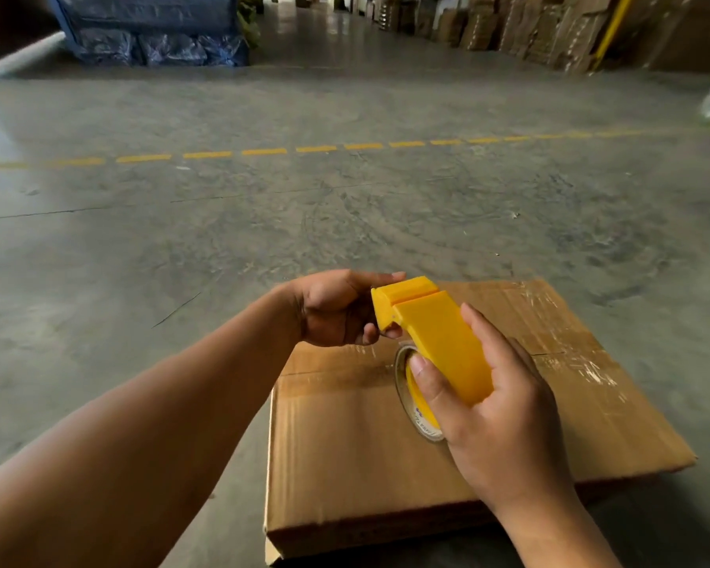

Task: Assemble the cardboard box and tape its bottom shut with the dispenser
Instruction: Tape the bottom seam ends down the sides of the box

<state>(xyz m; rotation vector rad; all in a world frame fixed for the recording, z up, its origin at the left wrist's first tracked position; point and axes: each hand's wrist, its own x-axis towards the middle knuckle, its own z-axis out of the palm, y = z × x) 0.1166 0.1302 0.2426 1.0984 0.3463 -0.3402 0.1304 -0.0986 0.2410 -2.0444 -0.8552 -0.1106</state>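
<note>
Gripping dispenser (439,338): right hand (497,407) | left hand (337,309) pinching its nose | tape roll (412,399) half-hidden | box (345,444) flat

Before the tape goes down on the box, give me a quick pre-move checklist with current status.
1. Dispenser held: ok, right hand grips the yellow dispenser.
2. Tape roll loaded: ok, roll sits in it.
3. Tape end freed: cannot tell, left hand pinches at the dispenser's front, strip not visible.
4. Box flaps closed: ok, cardboard box shows a flat face with a centre seam.
5. Seam taped: cannot tell, only glossy old tape marks.
6. Box steadied: not ok, neither hand is on it.
</note>
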